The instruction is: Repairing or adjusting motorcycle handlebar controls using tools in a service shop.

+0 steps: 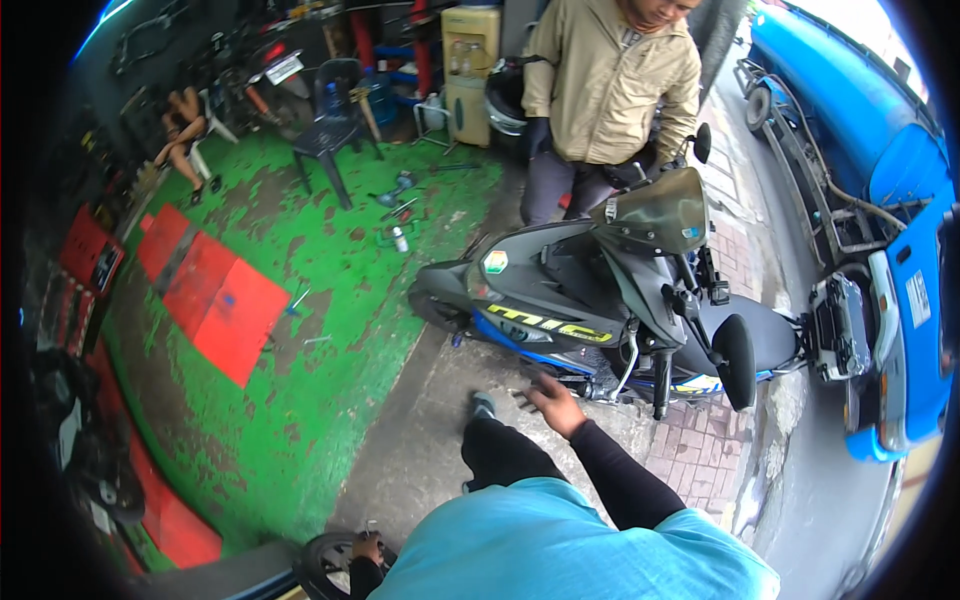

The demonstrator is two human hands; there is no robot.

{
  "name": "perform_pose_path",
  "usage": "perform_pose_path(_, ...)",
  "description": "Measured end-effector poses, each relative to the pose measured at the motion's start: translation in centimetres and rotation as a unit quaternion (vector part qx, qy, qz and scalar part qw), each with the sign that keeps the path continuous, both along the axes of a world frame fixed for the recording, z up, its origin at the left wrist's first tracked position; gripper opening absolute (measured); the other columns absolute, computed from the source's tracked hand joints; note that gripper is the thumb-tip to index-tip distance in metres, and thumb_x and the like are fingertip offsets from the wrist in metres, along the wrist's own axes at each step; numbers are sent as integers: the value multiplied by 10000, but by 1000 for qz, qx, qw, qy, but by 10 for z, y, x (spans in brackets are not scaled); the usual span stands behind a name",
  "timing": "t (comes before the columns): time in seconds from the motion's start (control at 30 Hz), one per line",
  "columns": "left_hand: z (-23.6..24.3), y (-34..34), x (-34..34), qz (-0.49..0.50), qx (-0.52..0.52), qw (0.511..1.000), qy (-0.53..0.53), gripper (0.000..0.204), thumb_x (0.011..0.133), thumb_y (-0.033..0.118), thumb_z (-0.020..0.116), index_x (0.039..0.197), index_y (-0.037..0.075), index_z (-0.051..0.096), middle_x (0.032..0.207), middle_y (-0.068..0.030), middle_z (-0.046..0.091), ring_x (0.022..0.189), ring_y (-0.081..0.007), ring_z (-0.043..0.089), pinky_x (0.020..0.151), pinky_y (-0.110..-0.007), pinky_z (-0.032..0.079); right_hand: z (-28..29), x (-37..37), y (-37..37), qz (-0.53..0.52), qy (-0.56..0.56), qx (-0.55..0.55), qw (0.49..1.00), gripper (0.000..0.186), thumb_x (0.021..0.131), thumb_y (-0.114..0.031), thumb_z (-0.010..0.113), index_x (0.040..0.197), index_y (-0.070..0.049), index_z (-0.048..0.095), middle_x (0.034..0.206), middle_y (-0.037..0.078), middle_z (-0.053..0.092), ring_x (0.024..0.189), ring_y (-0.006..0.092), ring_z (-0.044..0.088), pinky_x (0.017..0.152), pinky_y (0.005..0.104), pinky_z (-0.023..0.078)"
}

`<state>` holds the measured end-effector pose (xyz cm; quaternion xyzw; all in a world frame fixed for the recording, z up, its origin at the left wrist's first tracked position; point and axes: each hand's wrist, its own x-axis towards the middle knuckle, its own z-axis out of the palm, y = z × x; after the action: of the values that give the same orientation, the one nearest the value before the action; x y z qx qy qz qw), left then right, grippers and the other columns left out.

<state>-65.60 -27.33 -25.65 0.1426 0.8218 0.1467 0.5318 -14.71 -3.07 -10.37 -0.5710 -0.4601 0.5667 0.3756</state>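
Note:
My right hand (555, 405) reaches out over the concrete with its fingers spread, holding nothing. It is nearest to the dark scooter (545, 285), which has yellow-green and blue trim and stands just beyond it. Low at the left, my left hand (368, 547) is beside a black-rimmed wheel (325, 565). Its fingers look curled around something small that I cannot make out. The scooter's windscreen (660, 212), round-edged mirror (736, 362) and seat (750, 335) show clearly. One of my shoes (483, 405) is on the concrete near my right hand.
A person in a tan jacket (610, 85) stands behind the scooter. A blue tanker truck (840, 90) is on the road at right. Red mats (215, 295), loose tools (400, 207) and a spray can (400, 239) lie or stand on the green floor (300, 400). A black chair (325, 135) stands farther back.

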Motion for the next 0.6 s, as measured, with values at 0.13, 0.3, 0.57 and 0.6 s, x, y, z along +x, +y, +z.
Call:
perform_pose_path(0.13,-1,26,-10,-6,-100,994,-35,214,841,207,685,987,76,599,660,-77,588,499,-183,544,397,-369,386,60,-16,99,-129,168,106,972,758,984,-159,550,1564,-84,68,1111,151,668,835,169,649,778,299,522)
perform_pose_path(0.3,-21,70,-50,-12,13,1000,19,303,832,238,722,998,12,606,730,-118,646,528,-217,603,426,-452,436,107,3,236,-327,229,215,891,845,993,-270,550,1560,-87,-50,1181,162,647,784,182,634,714,308,512)
perform_pose_path(0.57,28,240,-57,-64,-39,997,22,197,871,255,650,958,86,597,683,-121,654,411,-201,484,363,-377,375,111,122,408,-553,199,231,775,753,976,-310,531,1538,-158,55,1295,107,591,866,261,646,665,368,510)
perform_pose_path(0.6,32,259,-56,-12,-14,1000,-7,202,869,287,642,951,105,616,689,-122,668,415,-212,514,376,-385,415,103,151,420,-577,211,229,755,688,979,-321,518,1519,-144,129,1301,92,586,868,265,651,655,369,510)
